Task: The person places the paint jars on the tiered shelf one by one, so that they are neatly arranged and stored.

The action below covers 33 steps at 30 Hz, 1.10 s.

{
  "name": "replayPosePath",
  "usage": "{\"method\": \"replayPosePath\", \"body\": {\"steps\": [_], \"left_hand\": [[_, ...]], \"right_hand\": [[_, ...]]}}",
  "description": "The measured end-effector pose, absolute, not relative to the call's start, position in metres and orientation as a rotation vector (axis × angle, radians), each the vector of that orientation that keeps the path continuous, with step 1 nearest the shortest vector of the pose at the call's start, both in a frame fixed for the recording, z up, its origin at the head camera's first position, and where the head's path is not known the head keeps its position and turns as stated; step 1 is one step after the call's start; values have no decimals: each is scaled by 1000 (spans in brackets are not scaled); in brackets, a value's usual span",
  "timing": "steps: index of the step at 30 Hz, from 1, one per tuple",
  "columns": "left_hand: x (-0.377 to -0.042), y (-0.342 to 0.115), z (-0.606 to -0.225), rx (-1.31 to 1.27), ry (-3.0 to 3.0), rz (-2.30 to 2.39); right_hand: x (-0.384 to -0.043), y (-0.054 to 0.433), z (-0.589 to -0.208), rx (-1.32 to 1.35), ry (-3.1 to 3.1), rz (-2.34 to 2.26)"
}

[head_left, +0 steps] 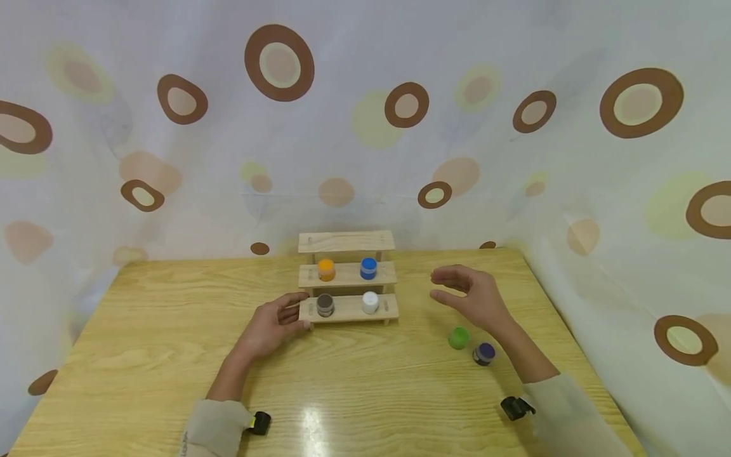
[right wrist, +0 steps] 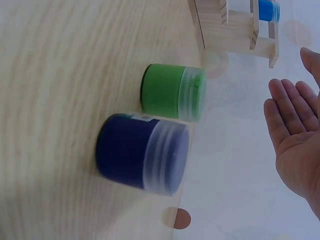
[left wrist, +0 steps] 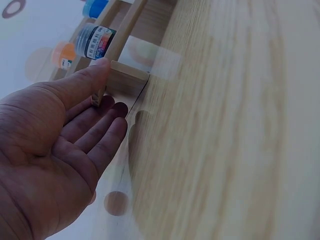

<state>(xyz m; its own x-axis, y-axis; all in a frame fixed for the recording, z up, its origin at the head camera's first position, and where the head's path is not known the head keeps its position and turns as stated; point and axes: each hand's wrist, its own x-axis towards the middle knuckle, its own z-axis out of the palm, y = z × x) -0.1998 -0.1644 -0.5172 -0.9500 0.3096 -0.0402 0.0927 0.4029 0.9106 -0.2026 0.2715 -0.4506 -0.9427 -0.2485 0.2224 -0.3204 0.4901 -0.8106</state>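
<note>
A small three-step wooden rack [head_left: 349, 309] stands on the table. My left hand [head_left: 274, 327] holds its lowest step at the left end, thumb along the front edge and index finger behind; the other fingers [left wrist: 106, 142] stay loosely bent beside it. On that step sit a dark brown paint jar [head_left: 325, 305] and a white paint jar [head_left: 370, 303]. The middle step bears an orange jar [head_left: 326, 270] and a blue jar [head_left: 368, 268]. My right hand [head_left: 476, 298], holding nothing, hovers right of the rack, fingers loosely bent, beyond a green jar [right wrist: 167, 91] and a dark purple jar [right wrist: 127, 152].
The top step [head_left: 346, 241] of the rack bears no jar. A pale cloth with brown rings [head_left: 280, 62] hangs behind the wooden table [head_left: 171, 330] and along its right side. Black straps [head_left: 516, 407] are at both wrists.
</note>
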Motion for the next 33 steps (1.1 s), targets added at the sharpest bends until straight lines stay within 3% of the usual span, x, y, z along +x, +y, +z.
{"method": "replayPosePath", "body": {"steps": [14, 33], "left_hand": [[-198, -164, -520, 354, 2445, 1589], [-198, -164, -517, 359, 2452, 1594]], "right_hand": [[-167, 297, -469, 469, -2643, 1417], [-148, 316, -502, 488, -2800, 1388]]}}
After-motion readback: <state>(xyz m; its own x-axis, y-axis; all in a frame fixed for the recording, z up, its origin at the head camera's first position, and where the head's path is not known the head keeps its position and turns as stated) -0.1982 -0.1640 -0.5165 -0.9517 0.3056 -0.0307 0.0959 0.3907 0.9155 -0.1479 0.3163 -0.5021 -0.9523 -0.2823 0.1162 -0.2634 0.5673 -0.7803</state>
